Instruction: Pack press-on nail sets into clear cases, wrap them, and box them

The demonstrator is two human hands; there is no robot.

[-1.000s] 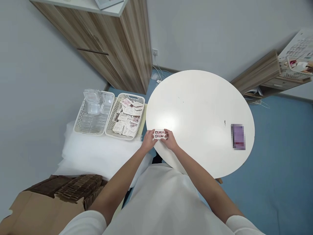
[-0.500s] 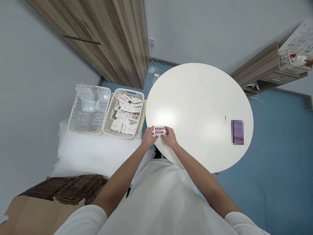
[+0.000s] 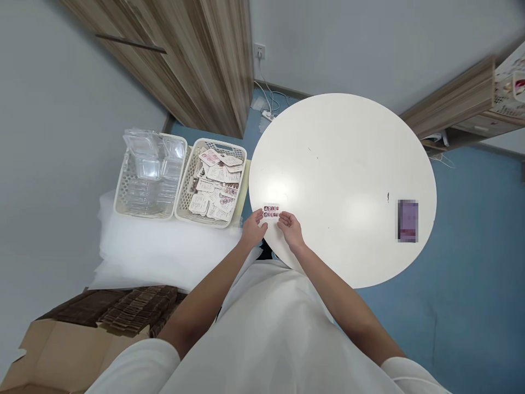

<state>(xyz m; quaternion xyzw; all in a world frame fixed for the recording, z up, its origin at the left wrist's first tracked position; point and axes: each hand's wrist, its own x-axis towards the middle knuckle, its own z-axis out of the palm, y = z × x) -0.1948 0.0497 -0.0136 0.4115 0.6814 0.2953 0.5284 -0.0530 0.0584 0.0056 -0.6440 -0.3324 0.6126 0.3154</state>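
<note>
A small white card of press-on nails [image 3: 271, 212], with two rows of dark red and pink pieces, lies at the near left edge of the round white table [image 3: 348, 164]. Beside the card's left end is my left hand [image 3: 253, 227], its fingertips at the card's edge and its thumb spread away. At the right end, my right hand [image 3: 291, 229] has its fingers stretched out and its thumb apart. Neither hand grips the card; whether the fingertips still touch it, I cannot tell.
Left of the table stands a white basket [image 3: 181, 203] of many similar cards. Next to it, another basket [image 3: 118, 200] holds clear plastic boxes [image 3: 143, 191]. White foam sheets [image 3: 135, 249] and an open carton [image 3: 69, 350] are nearer me. A blurred purple phone-like item [image 3: 408, 220] lies on the table's right.
Both hands have let go of the card, which now rests on the table. My thumbs have moved off its near edge and the hands have drawn slightly apart. The view has shifted a little.
</note>
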